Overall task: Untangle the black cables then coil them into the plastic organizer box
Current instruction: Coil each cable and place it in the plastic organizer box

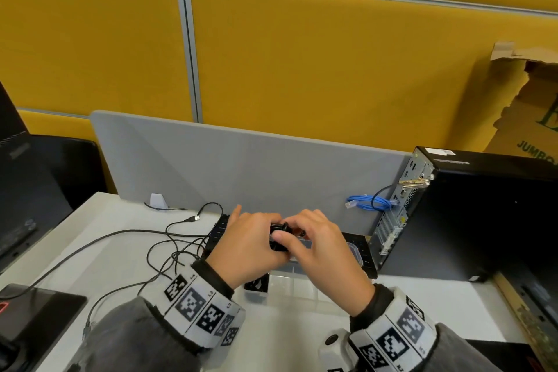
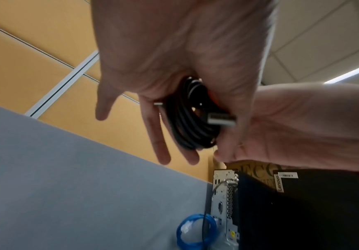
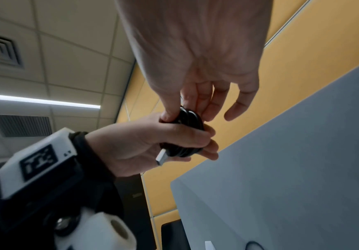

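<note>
Above organizer box (image 1: 305,278), hand-held coil (image 1: 279,234)

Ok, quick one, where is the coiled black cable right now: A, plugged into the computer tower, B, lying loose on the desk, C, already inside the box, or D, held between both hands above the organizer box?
D: the coiled black cable is pinched between the left hand and the right hand, raised above the plastic organizer box, not yet in it.

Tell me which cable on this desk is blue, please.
The coiled cable beside the computer tower, against the grey divider; the loose cables are black.
</note>
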A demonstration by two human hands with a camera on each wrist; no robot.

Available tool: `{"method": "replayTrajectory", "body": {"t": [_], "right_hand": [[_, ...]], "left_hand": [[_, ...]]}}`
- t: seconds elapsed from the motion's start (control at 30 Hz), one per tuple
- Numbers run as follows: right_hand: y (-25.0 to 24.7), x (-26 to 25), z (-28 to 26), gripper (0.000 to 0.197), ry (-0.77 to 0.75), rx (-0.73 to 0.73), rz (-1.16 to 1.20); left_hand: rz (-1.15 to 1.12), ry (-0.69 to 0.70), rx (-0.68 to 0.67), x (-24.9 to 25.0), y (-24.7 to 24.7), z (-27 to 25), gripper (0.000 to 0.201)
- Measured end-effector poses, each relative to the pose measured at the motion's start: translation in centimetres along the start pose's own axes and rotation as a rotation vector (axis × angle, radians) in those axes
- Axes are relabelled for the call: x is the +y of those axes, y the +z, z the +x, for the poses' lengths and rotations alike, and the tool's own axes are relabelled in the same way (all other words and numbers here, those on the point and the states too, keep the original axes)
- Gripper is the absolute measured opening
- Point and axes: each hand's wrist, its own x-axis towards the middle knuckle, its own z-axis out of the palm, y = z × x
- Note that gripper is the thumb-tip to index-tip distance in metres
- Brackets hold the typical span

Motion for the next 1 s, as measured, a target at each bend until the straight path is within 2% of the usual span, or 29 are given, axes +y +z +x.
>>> {"method": "replayTrajectory", "body": {"t": [0.03,0.17,0.23,0.3,0.4,0.5,0.63,0.7,0.77,0.83,0.93,1.0], "right_hand": [[0.0,0.2,-0.1,0.018,0.014,-0.024,0.021],[-0.2,1.1,-0.1,0.02,0.133,-0.188,0.139],[-0.3,1.5,-0.2,0.027,0.209,-0.253,0.221],[-0.1,2.2,-0.1,0.034,0.207,-0.312,0.181],[0.8,3.1,-0.2,0.032,0.153,-0.368,0.015],[1.6,3.9,-1.0,0.018,0.166,-0.339,0.01],[2.1,5.2,-1.7,0.014,0.18,-0.269,0.06],[2.4,6.0,-1.3,0.01,0.192,-0.284,0.066],[2.8,7.2,-0.6,0.014,0.227,-0.313,0.06],[3.4,8.9,0.3,0.017,0.304,-0.267,0.063],[4.5,11.8,1.7,0.012,0.424,-0.177,0.057],[5.8,13.4,2.3,0.006,0.468,-0.231,-0.017]], "left_hand": [[-0.065,0.036,0.002,-0.3,0.4,0.0,0.013],[-0.464,0.063,-0.118,-1.0,1.5,-0.5,0.039],[-0.721,-0.025,-0.163,-0.9,2.4,-0.8,0.046],[-0.818,-0.147,-0.128,-0.5,3.8,-1.1,0.043],[-0.753,-0.247,0.015,-0.8,6.3,-1.3,0.04],[-0.736,-0.25,0.076,-1.7,7.9,-1.2,0.045],[-0.728,-0.217,0.025,-2.2,9.0,-1.1,0.044],[-0.724,-0.242,-0.011,-2.8,9.7,-0.9,0.043],[-0.729,-0.27,-0.072,-3.6,10.1,-0.7,0.041],[-0.691,-0.263,-0.119,-4.8,10.1,-0.7,0.034],[-0.475,-0.27,-0.119,-7.5,10.2,-0.9,0.024],[-0.262,-0.259,-0.131,-8.9,10.3,-1.1,0.023]]}}
